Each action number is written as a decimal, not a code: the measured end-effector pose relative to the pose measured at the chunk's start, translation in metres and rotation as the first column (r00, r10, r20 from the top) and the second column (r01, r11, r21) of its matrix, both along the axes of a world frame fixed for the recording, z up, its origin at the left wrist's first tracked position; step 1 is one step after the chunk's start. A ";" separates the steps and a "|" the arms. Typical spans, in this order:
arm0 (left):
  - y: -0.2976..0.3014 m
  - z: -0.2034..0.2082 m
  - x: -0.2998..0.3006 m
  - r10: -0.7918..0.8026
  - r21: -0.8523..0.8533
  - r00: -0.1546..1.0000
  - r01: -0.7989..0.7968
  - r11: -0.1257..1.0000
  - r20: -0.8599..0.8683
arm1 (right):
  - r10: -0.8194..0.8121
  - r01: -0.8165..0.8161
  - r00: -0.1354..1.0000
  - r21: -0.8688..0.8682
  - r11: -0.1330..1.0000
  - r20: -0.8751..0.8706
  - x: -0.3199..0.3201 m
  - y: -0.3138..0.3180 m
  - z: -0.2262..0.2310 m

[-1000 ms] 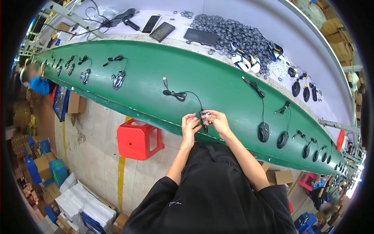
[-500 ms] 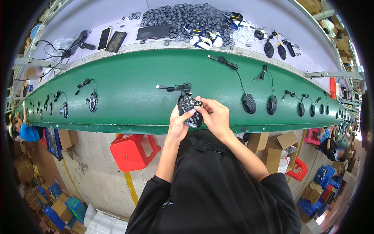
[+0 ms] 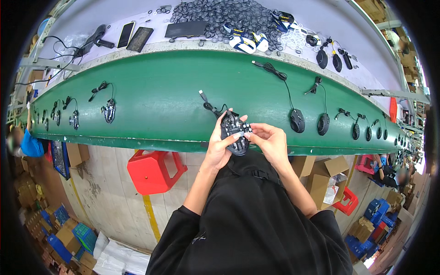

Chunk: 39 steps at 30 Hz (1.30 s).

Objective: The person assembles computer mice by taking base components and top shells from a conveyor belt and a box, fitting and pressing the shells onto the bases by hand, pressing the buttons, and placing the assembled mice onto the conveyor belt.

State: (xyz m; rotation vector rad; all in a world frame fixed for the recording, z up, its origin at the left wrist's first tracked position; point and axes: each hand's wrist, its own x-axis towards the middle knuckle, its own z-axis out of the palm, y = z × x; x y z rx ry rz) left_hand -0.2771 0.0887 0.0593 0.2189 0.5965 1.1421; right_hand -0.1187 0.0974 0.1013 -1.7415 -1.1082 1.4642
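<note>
My left hand (image 3: pixel 219 149) is closed round an opened black computer mouse (image 3: pixel 233 129), its inner parts facing up, held above the near edge of the green belt. The left thumb lies across the top of the mouse. On the mouse's right side, my right hand (image 3: pixel 273 143) pinches a small dark part with pale spots (image 3: pixel 246 127), its fingertips close to the left thumb. Whether that part is fixed to the mouse I cannot tell. The mouse's bundled black cable (image 3: pixel 211 108), with a pale USB plug, trails onto the belt beyond my hands.
On the green belt (image 3: pixel 174 101) lie opened mice (image 3: pixel 109 111) to the left and closed black mice (image 3: pixel 297 120) to the right. The shelf behind holds a heap of dark rings (image 3: pixel 220 18), a phone (image 3: pixel 125 35) and a black box (image 3: pixel 185 30). A red stool (image 3: pixel 146 176) stands below left.
Both hands and the mouse have shifted slightly right and nearer to me. The cable's plug end has swung from pointing left to pointing up and away. The right fingers stay at the mouse's side.
</note>
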 end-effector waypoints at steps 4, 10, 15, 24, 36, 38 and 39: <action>-0.003 0.004 0.004 0.031 0.036 0.999 -0.032 0.999 0.043 | -0.004 0.005 1.000 -0.045 0.999 0.029 0.001 0.000 0.011; 0.002 0.005 0.003 0.068 0.110 0.998 -0.067 0.992 -0.007 | -0.050 0.048 0.997 -0.019 0.999 -0.066 -0.009 -0.007 0.021; 0.001 0.007 0.003 0.072 0.179 0.994 -0.055 0.982 -0.088 | -0.041 0.051 0.987 0.061 0.997 -0.157 -0.021 -0.014 0.026; 0.001 0.006 0.001 0.090 0.240 0.983 -0.049 0.969 -0.161 | 0.003 -0.007 1.000 0.177 0.984 0.023 -0.024 -0.014 0.031; 0.000 0.013 -0.003 0.127 0.266 0.984 -0.090 0.960 -0.125 | -0.046 0.059 0.997 0.196 0.979 -0.067 -0.024 -0.014 0.018; 0.000 0.014 -0.003 0.128 0.282 0.984 -0.089 0.955 -0.124 | -0.050 0.064 0.996 0.183 0.981 -0.077 -0.026 -0.015 0.021; 0.000 0.015 -0.003 0.126 0.286 0.985 -0.086 0.954 -0.122 | -0.055 0.069 0.995 0.171 0.983 -0.087 -0.027 -0.016 0.023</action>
